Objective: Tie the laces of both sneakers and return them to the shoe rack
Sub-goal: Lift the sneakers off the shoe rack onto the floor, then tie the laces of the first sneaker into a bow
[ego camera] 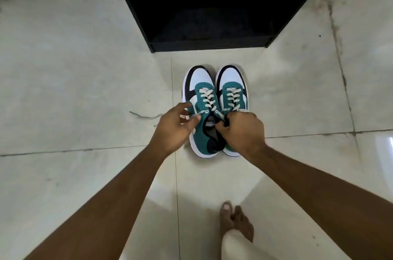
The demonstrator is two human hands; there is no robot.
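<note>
Two sneakers stand side by side on the pale tiled floor [85, 89], touching along their inner edges, a little in front of the black shoe rack [212, 42]. Both have their long axis running away from the person, white toes pointing at the rack's open bottom shelf, heels toward the camera. The left sneaker [201, 89] is teal, white and navy with cream laces threaded up the front; the right sneaker [232, 85] matches it.

At the left sneaker's collar, the left hand [174, 127] is half closed, thumb and forefinger pinching a cream lace end [196, 115] beside the top eyelet. The right hand [242, 130] is curled tight at the tongue between the two shoes; what its grip holds I cannot tell. A bare foot [236, 221] rests on the floor nearer the camera.
</note>
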